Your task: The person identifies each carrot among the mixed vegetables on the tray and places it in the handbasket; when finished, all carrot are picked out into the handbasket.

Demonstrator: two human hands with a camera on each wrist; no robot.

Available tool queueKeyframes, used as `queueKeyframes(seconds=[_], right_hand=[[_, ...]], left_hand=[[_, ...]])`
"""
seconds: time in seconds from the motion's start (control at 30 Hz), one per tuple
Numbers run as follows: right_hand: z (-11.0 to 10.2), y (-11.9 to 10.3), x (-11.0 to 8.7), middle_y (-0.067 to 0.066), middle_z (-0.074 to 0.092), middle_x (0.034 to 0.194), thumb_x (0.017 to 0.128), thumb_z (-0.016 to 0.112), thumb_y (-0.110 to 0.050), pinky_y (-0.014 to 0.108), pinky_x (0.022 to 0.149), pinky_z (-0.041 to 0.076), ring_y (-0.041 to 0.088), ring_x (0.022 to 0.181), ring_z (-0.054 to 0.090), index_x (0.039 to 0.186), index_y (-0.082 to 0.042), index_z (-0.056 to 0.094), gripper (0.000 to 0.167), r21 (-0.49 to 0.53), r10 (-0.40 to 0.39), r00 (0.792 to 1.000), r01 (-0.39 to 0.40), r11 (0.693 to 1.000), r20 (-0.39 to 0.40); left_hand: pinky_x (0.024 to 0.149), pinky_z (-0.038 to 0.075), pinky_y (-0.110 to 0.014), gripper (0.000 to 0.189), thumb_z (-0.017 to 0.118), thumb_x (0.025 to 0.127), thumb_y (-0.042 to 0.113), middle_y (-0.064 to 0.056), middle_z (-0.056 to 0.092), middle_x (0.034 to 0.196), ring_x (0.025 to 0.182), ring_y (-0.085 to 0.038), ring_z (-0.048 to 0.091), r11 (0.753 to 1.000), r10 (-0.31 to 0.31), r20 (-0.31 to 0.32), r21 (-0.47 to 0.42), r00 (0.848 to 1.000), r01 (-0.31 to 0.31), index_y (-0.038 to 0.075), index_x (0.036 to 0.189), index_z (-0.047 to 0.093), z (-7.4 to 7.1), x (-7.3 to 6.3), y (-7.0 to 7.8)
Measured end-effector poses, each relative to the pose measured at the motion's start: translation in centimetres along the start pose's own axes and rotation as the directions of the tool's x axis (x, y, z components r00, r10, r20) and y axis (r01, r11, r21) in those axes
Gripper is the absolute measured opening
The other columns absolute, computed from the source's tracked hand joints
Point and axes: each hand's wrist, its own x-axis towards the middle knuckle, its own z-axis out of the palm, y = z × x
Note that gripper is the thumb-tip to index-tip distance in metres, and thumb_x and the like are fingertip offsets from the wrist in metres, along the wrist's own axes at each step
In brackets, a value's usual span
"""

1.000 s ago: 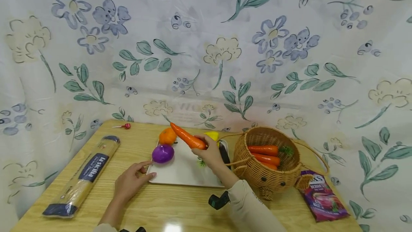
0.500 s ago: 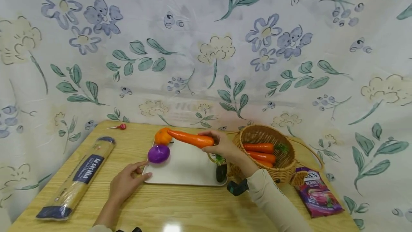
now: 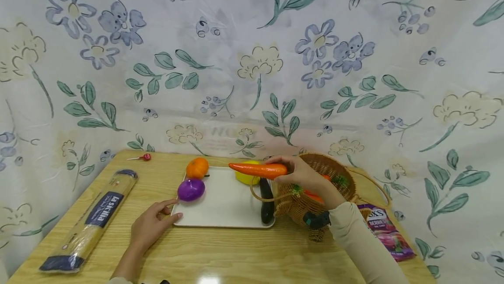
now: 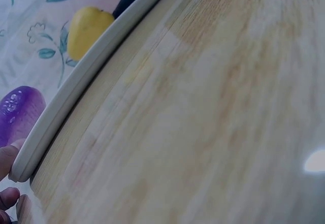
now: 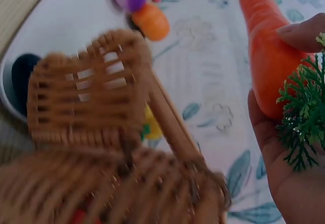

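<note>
My right hand [image 3: 301,174] grips an orange carrot [image 3: 256,170] by its thick end, with the tip pointing left. Green leaves [image 5: 304,117] stick out past the palm in the right wrist view. Hand and carrot are raised over the right side of a white tray [image 3: 224,205], beside the wicker basket [image 3: 330,166]. More carrots [image 3: 315,195] lie in the basket, partly hidden by my arm. My left hand [image 3: 151,225] pinches the tray's near left corner. On the tray are a purple oval vegetable [image 3: 190,190], an orange pumpkin [image 3: 197,168], a yellow fruit [image 3: 244,177] and a dark long vegetable [image 3: 267,207].
A spaghetti pack [image 3: 92,218] lies along the left of the table. Behind it is a red lollipop [image 3: 145,157]. A purple berry pouch [image 3: 387,236] lies right of the basket. The basket's handle [image 3: 260,196] reaches over the tray. Flowered cloth hangs behind the table.
My right hand has carried the carrot rightward from over the tray's middle toward the basket, and the carrot has turned from slanted to nearly level. My left hand has stayed at the tray corner.
</note>
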Motion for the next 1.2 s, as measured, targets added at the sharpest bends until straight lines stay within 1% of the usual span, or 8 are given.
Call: queueKeyframes(seconds=[0.23, 0.43, 0.57, 0.67, 0.9, 1.0, 1.13, 1.2], right_hand=[[-3.3, 0.2, -1.8, 0.018, 0.057, 0.127, 0.087, 0.071, -0.004, 0.036, 0.085, 0.049, 0.028, 0.102, 0.055, 0.137, -0.005, 0.057, 0.052, -0.044, 0.083, 0.996, -0.084, 0.995, -0.03], [-6.1, 1.4, -3.2, 0.019, 0.055, 0.133, 0.088, 0.071, -0.007, 0.036, 0.088, 0.05, 0.027, 0.104, 0.057, 0.137, -0.001, 0.055, 0.052, -0.051, 0.079, 0.996, -0.08, 0.995, -0.031], [-7.8, 1.8, -4.3, 0.022, 0.053, 0.135, 0.088, 0.07, -0.006, 0.036, 0.084, 0.052, 0.026, 0.102, 0.057, 0.136, 0.001, 0.054, 0.051, -0.045, 0.094, 0.994, -0.096, 0.994, -0.048], [-9.0, 1.7, -5.3, 0.024, 0.054, 0.131, 0.088, 0.071, -0.006, 0.034, 0.081, 0.053, 0.026, 0.1, 0.057, 0.136, 0.001, 0.054, 0.052, -0.067, 0.119, 0.99, -0.124, 0.99, -0.072], [-11.3, 1.4, -7.1, 0.027, 0.05, 0.131, 0.088, 0.07, -0.006, 0.032, 0.08, 0.054, 0.026, 0.099, 0.056, 0.137, 0.004, 0.052, 0.053, -0.095, 0.162, 0.981, -0.172, 0.98, -0.106], [-12.2, 1.6, -7.8, 0.026, 0.049, 0.132, 0.088, 0.07, -0.005, 0.034, 0.081, 0.055, 0.026, 0.099, 0.056, 0.137, 0.004, 0.052, 0.054, -0.096, 0.181, 0.977, -0.192, 0.977, -0.115], [-13.3, 1.9, -8.8, 0.021, 0.052, 0.127, 0.088, 0.071, -0.007, 0.038, 0.079, 0.054, 0.024, 0.096, 0.055, 0.137, 0.002, 0.053, 0.053, -0.109, 0.21, 0.968, -0.226, 0.968, -0.138], [-13.7, 2.0, -9.2, 0.021, 0.053, 0.126, 0.088, 0.07, -0.007, 0.04, 0.08, 0.054, 0.024, 0.095, 0.056, 0.138, 0.002, 0.053, 0.054, -0.12, 0.221, 0.965, -0.239, 0.964, -0.141]], left_hand=[[0.063, 0.033, -0.028, 0.058, 0.071, 0.083, 0.059, 0.005, 0.061, 0.098, 0.071, -0.007, 0.047, 1.0, 0.012, -0.011, 0.008, 1.0, -0.012, 0.026, 0.131, 0.065, 0.2, -0.1, 0.0], [0.062, 0.033, -0.027, 0.057, 0.071, 0.084, 0.058, 0.005, 0.061, 0.098, 0.07, -0.007, 0.047, 1.0, 0.015, -0.009, 0.01, 1.0, -0.015, 0.025, 0.131, 0.065, 0.2, 0.0, 0.1], [0.062, 0.033, -0.027, 0.057, 0.07, 0.085, 0.058, 0.005, 0.061, 0.098, 0.07, -0.007, 0.047, 1.0, 0.012, -0.004, 0.01, 1.0, -0.011, 0.025, 0.131, 0.065, 0.2, 0.0, 0.0], [0.062, 0.033, -0.027, 0.057, 0.07, 0.085, 0.057, 0.005, 0.061, 0.098, 0.069, -0.007, 0.046, 1.0, 0.011, 0.0, 0.009, 1.0, -0.011, 0.025, 0.131, 0.065, 0.2, 0.0, 0.0], [0.061, 0.032, -0.027, 0.057, 0.071, 0.085, 0.056, 0.004, 0.062, 0.098, 0.068, -0.007, 0.045, 1.0, 0.011, 0.004, 0.01, 1.0, -0.011, 0.023, 0.132, 0.064, 0.1, -0.1, 0.2], [0.061, 0.032, -0.027, 0.058, 0.07, 0.086, 0.057, 0.003, 0.062, 0.099, 0.068, -0.007, 0.045, 1.0, 0.008, 0.011, 0.011, 1.0, -0.008, 0.023, 0.132, 0.064, 0.0, 0.0, 0.2], [0.061, 0.032, -0.027, 0.059, 0.07, 0.086, 0.058, 0.003, 0.062, 0.099, 0.068, -0.008, 0.044, 1.0, 0.003, 0.021, 0.011, 1.0, -0.003, 0.023, 0.133, 0.063, 0.1, 0.0, 0.1], [0.061, 0.032, -0.027, 0.059, 0.069, 0.086, 0.058, 0.003, 0.062, 0.099, 0.068, -0.008, 0.044, 1.0, 0.002, 0.022, 0.013, 1.0, -0.003, 0.023, 0.133, 0.063, 0.2, 0.1, 0.1]])
